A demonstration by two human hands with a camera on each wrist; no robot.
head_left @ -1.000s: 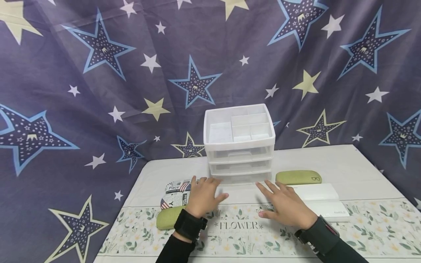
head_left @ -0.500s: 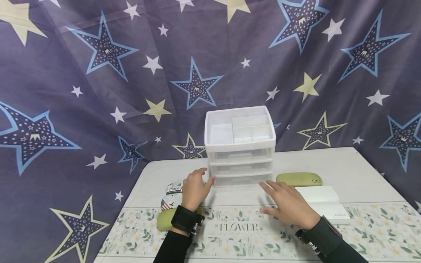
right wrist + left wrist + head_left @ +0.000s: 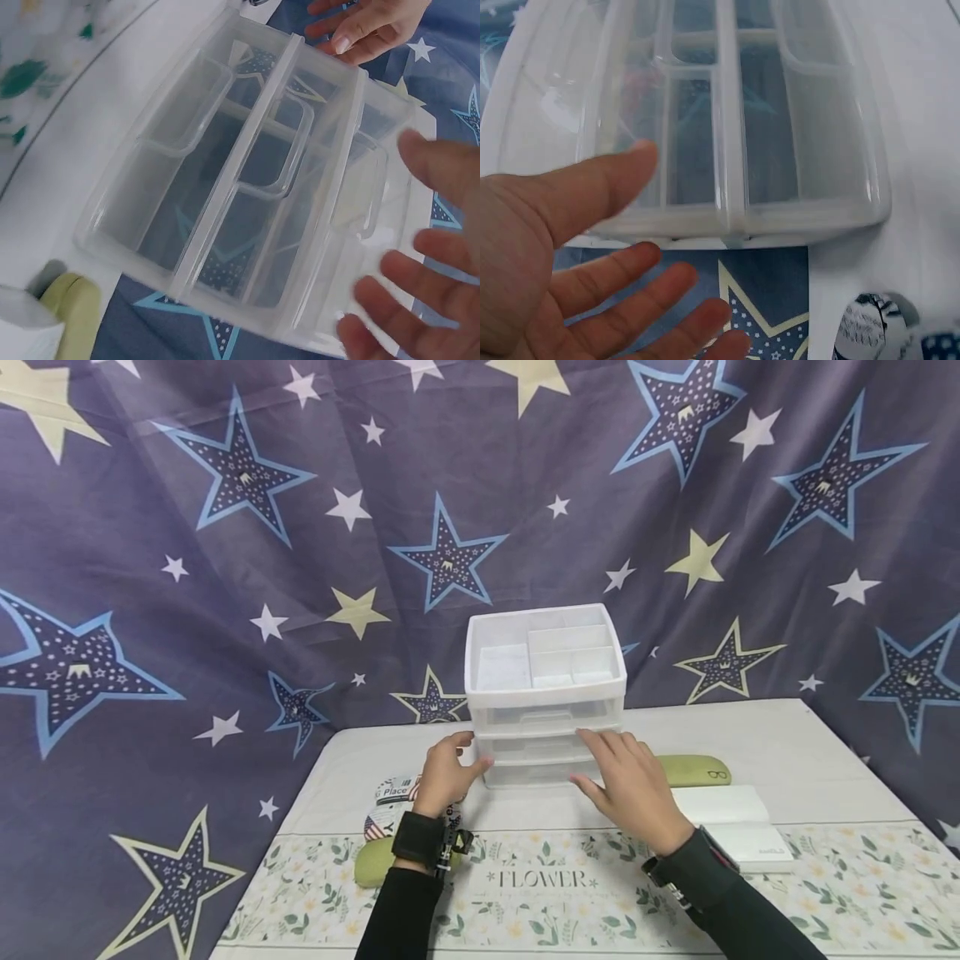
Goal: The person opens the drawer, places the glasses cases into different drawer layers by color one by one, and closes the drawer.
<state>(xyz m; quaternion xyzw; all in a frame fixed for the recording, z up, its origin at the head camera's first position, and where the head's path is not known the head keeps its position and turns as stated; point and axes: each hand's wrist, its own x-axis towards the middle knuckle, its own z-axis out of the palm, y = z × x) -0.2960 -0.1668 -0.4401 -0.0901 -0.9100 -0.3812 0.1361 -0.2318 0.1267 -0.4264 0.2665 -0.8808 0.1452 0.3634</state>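
A white plastic drawer unit [image 3: 545,698] stands at the back of the table, with three clear drawers below a divided top tray. In the left wrist view the clear drawer fronts [image 3: 765,135] look closed. My left hand [image 3: 444,779] is at the unit's left side, fingers spread, thumb pointing toward the lower drawers. My right hand [image 3: 633,789] reaches in front of the unit's right part, its fingers overlapping the middle drawer in the head view. The right wrist view has the right hand [image 3: 442,292] with fingers apart beside the unit, holding nothing.
Right of the unit lie a green glasses case [image 3: 693,770] and a white box [image 3: 742,839]. On the left, a newsprint-patterned item [image 3: 390,814] and another green case [image 3: 372,862] are partly hidden by my left arm. A star-printed cloth [image 3: 300,610] hangs behind the table.
My right hand has moved up and left, toward the drawer fronts. My left hand has shifted left to the unit's left side. The drawer unit stays in place.
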